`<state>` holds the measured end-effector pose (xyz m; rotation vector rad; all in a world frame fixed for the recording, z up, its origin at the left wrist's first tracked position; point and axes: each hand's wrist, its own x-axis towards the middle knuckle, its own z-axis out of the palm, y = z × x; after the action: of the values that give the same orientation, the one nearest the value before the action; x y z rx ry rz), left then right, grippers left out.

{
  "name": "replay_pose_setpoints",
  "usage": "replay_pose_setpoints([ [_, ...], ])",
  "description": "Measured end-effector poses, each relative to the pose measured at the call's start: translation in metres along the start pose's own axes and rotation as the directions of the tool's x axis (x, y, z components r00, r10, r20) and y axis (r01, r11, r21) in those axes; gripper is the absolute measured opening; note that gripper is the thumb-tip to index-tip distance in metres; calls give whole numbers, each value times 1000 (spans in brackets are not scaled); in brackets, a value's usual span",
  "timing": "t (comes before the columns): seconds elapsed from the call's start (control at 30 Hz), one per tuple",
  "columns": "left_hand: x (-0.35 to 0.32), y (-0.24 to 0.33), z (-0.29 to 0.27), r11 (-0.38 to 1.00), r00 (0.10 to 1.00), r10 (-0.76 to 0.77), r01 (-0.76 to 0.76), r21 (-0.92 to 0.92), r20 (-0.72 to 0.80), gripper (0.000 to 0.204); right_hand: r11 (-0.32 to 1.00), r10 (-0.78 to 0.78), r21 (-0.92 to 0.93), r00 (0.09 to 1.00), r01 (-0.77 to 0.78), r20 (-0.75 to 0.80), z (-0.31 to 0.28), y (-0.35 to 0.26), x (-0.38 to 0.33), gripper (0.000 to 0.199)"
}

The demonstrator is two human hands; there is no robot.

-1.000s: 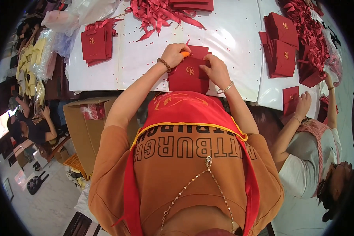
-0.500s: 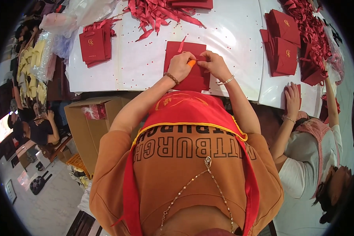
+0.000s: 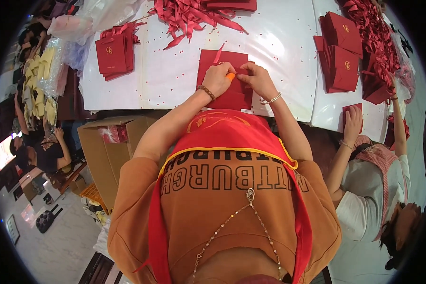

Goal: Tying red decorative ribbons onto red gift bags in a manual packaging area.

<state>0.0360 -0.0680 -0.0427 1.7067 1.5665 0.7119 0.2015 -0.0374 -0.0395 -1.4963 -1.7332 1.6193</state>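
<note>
The red paper bag is lying flat on the white-covered table, directly in front of the person. 1 red ribbon strand is projecting near its upper edge. The left hand is curling its fingers around an orange-handled tool. The right hand is bringing thumb and forefinger together beside the tool; whether they are pinching ribbon or paper, the inspector cannot tell. This bag is appearing part-worked, with no completed loop showing. A heap of loose ribbons is lying beyond, apparently awaiting use. Bags with ribbons at their tops are resting at the left, seemingly further along. At the right, more bags are lying stacked; a co-worker's hand is covering 1 other bag.
</note>
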Motion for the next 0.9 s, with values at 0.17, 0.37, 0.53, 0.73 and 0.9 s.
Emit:
replay_pose_setpoints([
  [0.17,3,7,-11,944,967,-234,251,-214,102,12,996,-5,92,999,1,43,2,-1,-3,24],
  [0.37,3,5,-12,930,960,-255,277,-242,120,19,980,-14,199,998,1,66,6,6,-3,20],
  [0.53,3,0,-10,979,984,-155,165,-116,93,18,984,-26,174,999,21,23,7,0,-8,23],
  [0.73,4,4,-8,972,973,-218,223,-66,79,17,934,-171,-319,985,161,-1,8,-10,-3,21],
  [0.9,3,8,-11,996,995,-89,89,-13,47,17,986,-91,-136,995,95,34,4,-9,-3,20],
])
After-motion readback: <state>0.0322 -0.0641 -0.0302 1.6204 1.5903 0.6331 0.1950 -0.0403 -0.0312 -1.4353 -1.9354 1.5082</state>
